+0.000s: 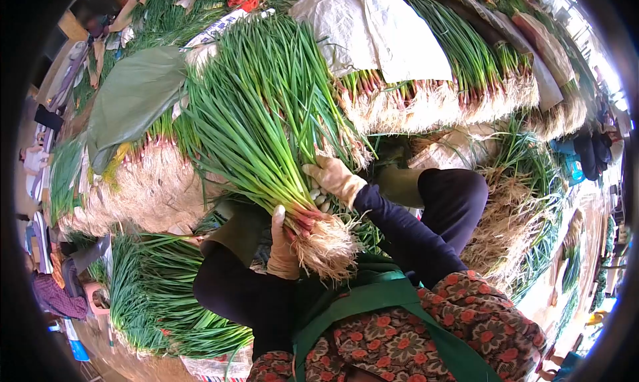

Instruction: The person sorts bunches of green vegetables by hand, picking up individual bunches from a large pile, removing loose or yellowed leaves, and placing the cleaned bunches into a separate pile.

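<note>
A thick bunch of green garlic point(286, 189) lies slantwise in front of me, its leaves fanning to the upper left and its pale roots toward my lap. My left hand point(283, 249), in a light glove, is wrapped round the reddish stem bases from the left, thumb upright; most of its fingers are hidden beneath. My right hand point(335, 180), also gloved, grips the stems from the right, a little above the reddish part, with fingers curled under them. Roots point(326, 249) hang loose past my left hand.
White sheeting point(373, 32) covers part of a stacked row of green garlic at the upper right. An olive-green sheet point(136, 99) lies over another stack at left. More greens point(173, 289) lie at lower left, and root-covered bundles point(506, 222) stand right of my knee.
</note>
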Demonstrator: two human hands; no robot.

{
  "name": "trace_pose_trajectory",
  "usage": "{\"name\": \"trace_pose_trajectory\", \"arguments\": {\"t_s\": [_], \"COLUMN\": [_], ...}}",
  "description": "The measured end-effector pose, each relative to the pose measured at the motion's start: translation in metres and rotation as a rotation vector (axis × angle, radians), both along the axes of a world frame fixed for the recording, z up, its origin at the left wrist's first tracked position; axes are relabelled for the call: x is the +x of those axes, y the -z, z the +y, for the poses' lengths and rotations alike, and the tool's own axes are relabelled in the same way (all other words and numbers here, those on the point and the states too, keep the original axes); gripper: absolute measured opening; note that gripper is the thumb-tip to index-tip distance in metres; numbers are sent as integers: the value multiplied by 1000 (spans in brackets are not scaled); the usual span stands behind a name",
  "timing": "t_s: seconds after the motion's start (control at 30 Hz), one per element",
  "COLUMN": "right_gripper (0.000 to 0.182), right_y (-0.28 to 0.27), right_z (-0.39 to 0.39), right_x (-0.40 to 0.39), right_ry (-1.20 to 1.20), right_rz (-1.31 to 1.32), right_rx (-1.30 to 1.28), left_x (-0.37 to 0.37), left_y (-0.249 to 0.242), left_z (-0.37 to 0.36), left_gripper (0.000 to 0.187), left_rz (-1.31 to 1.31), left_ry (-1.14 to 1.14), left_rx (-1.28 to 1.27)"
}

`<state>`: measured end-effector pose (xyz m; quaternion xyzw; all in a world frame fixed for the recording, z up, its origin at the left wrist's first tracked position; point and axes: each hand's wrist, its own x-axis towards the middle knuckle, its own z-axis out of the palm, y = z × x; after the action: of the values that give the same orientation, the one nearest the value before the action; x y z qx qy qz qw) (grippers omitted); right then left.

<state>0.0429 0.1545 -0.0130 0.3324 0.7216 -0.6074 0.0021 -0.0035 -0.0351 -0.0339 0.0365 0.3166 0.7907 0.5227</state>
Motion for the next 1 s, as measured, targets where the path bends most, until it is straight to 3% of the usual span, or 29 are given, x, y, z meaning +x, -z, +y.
{"name": "trace_pose_trajectory", "arguments": {"t_s": [0.07,0.1,0.13,0.17,0.23,0.27,0.37,0.4,0.47,0.5,0.53,0.6,0.63,0.7,0.73,0.77,0.83,0.87,0.93,0.97,1.0], "right_gripper": [30,29,28,30,26,27,38,35,31,29,27,20,18,21,26,34,58,68,78,82,72], "right_y": [25,22,40,107,86,67,21,41,25,23,22,99,101,71,69,85,89,121,128,131,133], "right_z": [-12,-14,-14,0,11,11,-6,-7,-18,-25,-21,-21,-4,24,29,34,11,5,-10,-13,-10], "right_x": [20,33,37,41,51,55,45,29,5,2,1,-7,-1,14,19,24,23,25,10,4,6], "right_ry": [-14,-91,23,108,408,389,31,5,126,179,84,287,373,546,572,492,439,285,221,229,282], "right_rz": [66,15,-68,56,16,-27,304,372,243,176,75,415,480,698,738,635,480,192,-125,-33,96], "right_rx": [39,-202,-271,-51,-390,-482,-860,-1075,-1001,-781,-632,-210,-222,-413,-421,-189,-290,-40,185,59,-144], "left_x": [-3,0,3,8,13,11,14,14,12,13,12,11,-5,-28,-23,-40,-28,-28,-30,-24,-17], "left_y": [20,12,3,-5,-14,-13,-16,-16,0,-7,-11,-20,-18,-17,-10,-4,-31,-21,-15,-13,-12], "left_z": [-6,-3,-1,2,8,10,7,7,1,0,0,1,-7,-18,-21,-8,-3,9,22,19,16], "left_gripper": [64,67,69,68,66,66,65,65,66,66,66,68,69,75,75,67,67,71,71,69,67], "left_rz": [-81,-130,-179,-248,-291,-269,-324,-360,-373,-350,-340,-322,-275,-446,-425,-349,-364,-369,-273,-279,-283], "left_ry": [46,58,72,9,-51,-56,-80,-112,-111,-94,-85,-61,86,227,92,371,222,250,345,291,238], "left_rx": [99,124,144,175,288,369,242,187,231,285,359,508,534,581,644,756,621,690,699,656,612]}}
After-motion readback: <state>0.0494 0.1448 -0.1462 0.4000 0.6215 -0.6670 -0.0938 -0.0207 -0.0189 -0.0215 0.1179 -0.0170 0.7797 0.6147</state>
